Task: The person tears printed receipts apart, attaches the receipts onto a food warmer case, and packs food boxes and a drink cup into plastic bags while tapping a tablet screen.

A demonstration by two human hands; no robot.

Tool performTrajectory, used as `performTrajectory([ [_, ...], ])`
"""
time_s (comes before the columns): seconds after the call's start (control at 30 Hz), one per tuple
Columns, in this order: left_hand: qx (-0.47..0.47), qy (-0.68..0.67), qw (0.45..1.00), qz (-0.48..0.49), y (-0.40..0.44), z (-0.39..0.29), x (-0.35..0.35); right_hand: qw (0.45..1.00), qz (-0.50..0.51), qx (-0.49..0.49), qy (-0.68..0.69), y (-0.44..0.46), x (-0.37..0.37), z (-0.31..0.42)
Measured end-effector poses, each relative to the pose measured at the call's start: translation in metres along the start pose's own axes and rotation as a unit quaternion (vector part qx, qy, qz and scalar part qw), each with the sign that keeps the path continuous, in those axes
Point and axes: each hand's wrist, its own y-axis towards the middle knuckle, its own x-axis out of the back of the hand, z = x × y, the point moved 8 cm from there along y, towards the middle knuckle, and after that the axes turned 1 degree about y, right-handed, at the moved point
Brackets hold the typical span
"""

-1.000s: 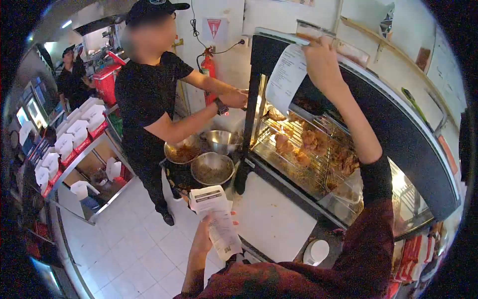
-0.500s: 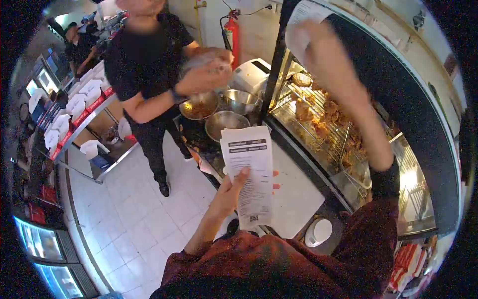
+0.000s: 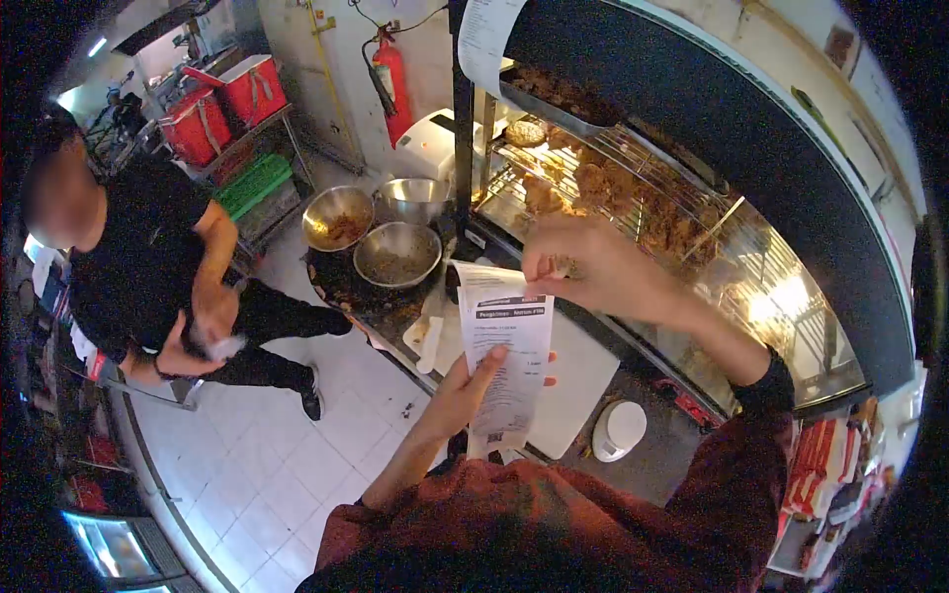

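My left hand (image 3: pixel 465 390) holds a small stack of printed paper receipts (image 3: pixel 509 356), the thumb lying across the front and fingertips showing at the right edge. At the stack's top right corner, my right hand (image 3: pixel 583 262) is closed in a pinch on the paper. Something small and pale shows inside its curled fingers, too unclear to name. Another long receipt (image 3: pixel 486 44) hangs on the upper corner of the heated display case (image 3: pixel 682 89), with fried food on racks behind the right hand. Below the receipts lies a white board (image 3: pixel 583 395).
Metal bowls (image 3: pixel 398 255) stand left of the case, one with orange-brown food. A white kitchen scale (image 3: pixel 621 431) sits on the counter at right. A co-worker (image 3: pixel 148 247) in black stands at left, hands together. A fire extinguisher (image 3: pixel 391 89) hangs on the wall.
My right hand has come down from the receipt at the case's upper corner to the stack in my left hand. The view has turned, and the co-worker now appears farther left.
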Motion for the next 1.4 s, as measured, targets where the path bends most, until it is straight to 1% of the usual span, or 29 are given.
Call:
performTrajectory([
  [0.07, -0.003, -0.007, 1.000, 0.003, 0.002, 0.000, -0.003, 0.992, -0.015, 0.025, -0.123, -0.009, 0.003, 0.014],
  [0.1, -0.004, -0.014, 1.000, 0.006, 0.003, -0.001, -0.005, 0.982, -0.050, 0.052, -0.173, -0.014, 0.004, 0.021],
  [0.13, -0.008, -0.012, 1.000, 0.006, 0.003, -0.001, -0.005, 0.982, -0.051, 0.055, -0.175, -0.017, 0.003, 0.022],
  [0.2, 0.026, -0.004, 1.000, -0.011, 0.002, 0.006, -0.004, 0.961, -0.042, 0.093, -0.256, -0.020, 0.003, 0.027],
  [0.23, 0.019, 0.000, 1.000, -0.007, 0.003, 0.012, -0.004, 0.959, -0.046, 0.096, -0.264, -0.018, 0.010, 0.028],
  [0.27, -0.004, 0.110, 0.990, -0.085, 0.000, 0.018, 0.011, 0.958, -0.106, 0.091, -0.251, -0.015, 0.028, 0.031],
  [0.3, -0.022, 0.164, 0.978, -0.123, -0.002, 0.018, 0.016, 0.954, -0.165, 0.087, -0.235, -0.014, 0.046, 0.034],
  [0.33, -0.035, 0.218, 0.961, -0.164, -0.005, 0.018, 0.021, 0.958, -0.188, 0.081, -0.200, -0.008, 0.071, 0.032],
  [0.37, -0.035, 0.188, 0.968, -0.161, -0.006, 0.019, 0.019, 0.946, -0.224, 0.113, -0.203, 0.000, 0.102, 0.027],
  [0.4, -0.037, 0.175, 0.970, -0.163, -0.007, 0.019, 0.019, 0.941, -0.209, 0.050, -0.262, 0.012, 0.131, 0.019],
  [0.43, -0.039, 0.162, 0.972, -0.164, -0.009, 0.019, 0.018, 0.913, -0.261, 0.057, -0.308, 0.020, 0.161, 0.013],
  [0.47, -0.028, 0.084, 0.988, -0.128, -0.007, 0.023, 0.014, 0.880, -0.313, 0.065, -0.352, 0.027, 0.189, 0.007],
  [0.5, -0.019, 0.006, 0.996, -0.091, -0.004, 0.027, 0.008, 0.889, -0.297, 0.060, -0.345, 0.040, 0.214, -0.012],
  [0.57, -0.017, -0.005, 0.995, -0.098, -0.006, 0.032, 0.014, 0.896, -0.280, 0.066, -0.337, 0.053, 0.239, -0.036],
  [0.63, -0.017, -0.020, 0.994, -0.104, -0.007, 0.042, 0.021, 0.844, -0.260, -0.016, -0.469, 0.065, 0.246, -0.060],
  [0.67, -0.021, -0.039, 0.992, -0.121, -0.007, 0.049, 0.029, 0.843, -0.261, -0.007, -0.470, 0.070, 0.242, -0.053],
  [0.73, -0.025, -0.058, 0.989, -0.137, -0.001, 0.047, 0.042, 0.793, -0.244, -0.053, -0.556, 0.075, 0.223, -0.043],
  [0.77, -0.027, -0.050, 0.988, -0.145, 0.000, 0.043, 0.049, 0.776, -0.272, -0.027, -0.568, 0.073, 0.218, -0.043],
  [0.8, -0.025, -0.040, 0.987, -0.154, 0.001, 0.041, 0.055, 0.778, -0.271, -0.031, -0.566, 0.072, 0.210, -0.034],
  [0.87, -0.024, -0.052, 0.987, -0.148, 0.011, 0.032, 0.065, 0.768, -0.202, -0.151, -0.590, 0.073, 0.198, -0.031],
  [1.0, -0.023, -0.020, 0.997, -0.073, 0.044, -0.015, 0.073, 0.770, -0.247, -0.159, -0.566, 0.080, 0.200, -0.050],
  [1.07, -0.044, 0.002, 0.999, -0.031, 0.061, -0.037, 0.079, 0.715, -0.293, -0.132, -0.621, 0.084, 0.191, -0.036],
  [1.1, -0.027, 0.003, 0.999, -0.026, 0.067, -0.044, 0.082, 0.711, -0.292, -0.147, -0.623, 0.087, 0.195, -0.041],
  [1.2, 0.019, 0.001, 1.000, 0.008, 0.082, -0.051, 0.098, 0.734, -0.224, -0.190, -0.612, 0.098, 0.194, -0.062],
  [1.27, 0.030, 0.018, 0.999, 0.023, 0.085, -0.058, 0.108, 0.795, -0.267, -0.176, -0.516, 0.106, 0.196, -0.055],
  [1.3, 0.030, 0.042, 0.998, 0.019, 0.088, -0.052, 0.120, 0.811, -0.268, -0.109, -0.508, 0.107, 0.191, -0.049],
  [1.33, 0.031, 0.066, 0.997, 0.016, 0.090, -0.050, 0.130, 0.811, -0.265, -0.112, -0.509, 0.111, 0.186, -0.048],
  [1.37, 0.042, 0.031, 0.997, 0.055, 0.089, -0.063, 0.122, 0.797, -0.278, -0.124, -0.521, 0.114, 0.183, -0.045],
  [1.4, 0.048, 0.029, 0.997, 0.060, 0.086, -0.061, 0.129, 0.782, -0.291, -0.138, -0.533, 0.113, 0.179, -0.042],
])
